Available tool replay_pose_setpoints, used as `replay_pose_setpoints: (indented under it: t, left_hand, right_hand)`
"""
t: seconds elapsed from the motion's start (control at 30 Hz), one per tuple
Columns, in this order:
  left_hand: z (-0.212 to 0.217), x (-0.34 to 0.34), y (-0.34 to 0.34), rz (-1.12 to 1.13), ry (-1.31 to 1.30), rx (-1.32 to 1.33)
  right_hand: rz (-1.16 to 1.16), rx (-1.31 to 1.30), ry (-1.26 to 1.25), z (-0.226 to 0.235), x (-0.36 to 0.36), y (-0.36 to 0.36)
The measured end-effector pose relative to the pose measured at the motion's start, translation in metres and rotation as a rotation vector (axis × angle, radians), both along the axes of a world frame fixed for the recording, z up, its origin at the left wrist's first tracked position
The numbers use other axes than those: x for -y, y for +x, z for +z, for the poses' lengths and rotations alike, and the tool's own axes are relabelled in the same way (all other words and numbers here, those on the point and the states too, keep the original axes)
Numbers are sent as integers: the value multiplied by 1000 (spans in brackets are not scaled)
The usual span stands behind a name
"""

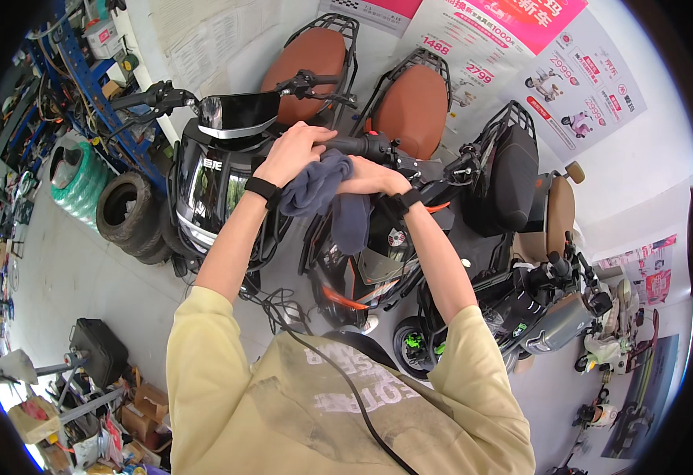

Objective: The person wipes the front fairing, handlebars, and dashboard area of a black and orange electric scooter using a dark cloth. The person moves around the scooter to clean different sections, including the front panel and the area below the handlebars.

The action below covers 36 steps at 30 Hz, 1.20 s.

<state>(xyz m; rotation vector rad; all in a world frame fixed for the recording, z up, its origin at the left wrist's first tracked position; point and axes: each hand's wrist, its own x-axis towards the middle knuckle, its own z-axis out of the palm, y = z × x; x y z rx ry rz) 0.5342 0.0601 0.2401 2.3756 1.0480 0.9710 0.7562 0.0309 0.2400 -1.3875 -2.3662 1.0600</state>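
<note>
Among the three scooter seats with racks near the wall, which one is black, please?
The right seat is black; the left seat and the middle seat are brown.

A scooter shop that is doubling as a repair workshop is showing here. Scooters [378, 269] are standing close together in a row, and more of them [600, 352] are lining the far right side. Posters [584, 91] picturing scooters beside large printed figures are covering the white wall [632, 210]. On the left, bare tyres [117, 207] are lying stacked near a blue metal rack [97, 87], while cardboard boxes [148, 404] and mixed parts are crowding the lower corner.
</note>
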Motion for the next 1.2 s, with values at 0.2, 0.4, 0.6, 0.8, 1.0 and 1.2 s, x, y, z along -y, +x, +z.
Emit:
replay_pose_setpoints:
  t: [0.2,0.4,0.6,0.8,1.0,1.2]
  left_hand:
    - [6,-4,-1,-3,26,-74]
    - [15,-10,-2,-17,-64,-169]
    - [16,-11,-4,5,-109,-198]
    - [14,-9,-6,-15,-34,-153]
    - [19,-9,-5,-20,-68,-179]
    - [21,-7,-1,-50,-73,-131]
  right_hand:
    - [171,243,243,-1,10,-38]
    - [456,307,670,-17,61,-121]
    - [460,-56,769,-12,76,-113]
    - [247,-629,106,11,147,-51]
    - [-604,-530,620,46,137,26]
    - [-619,-192,986,16,57,58]
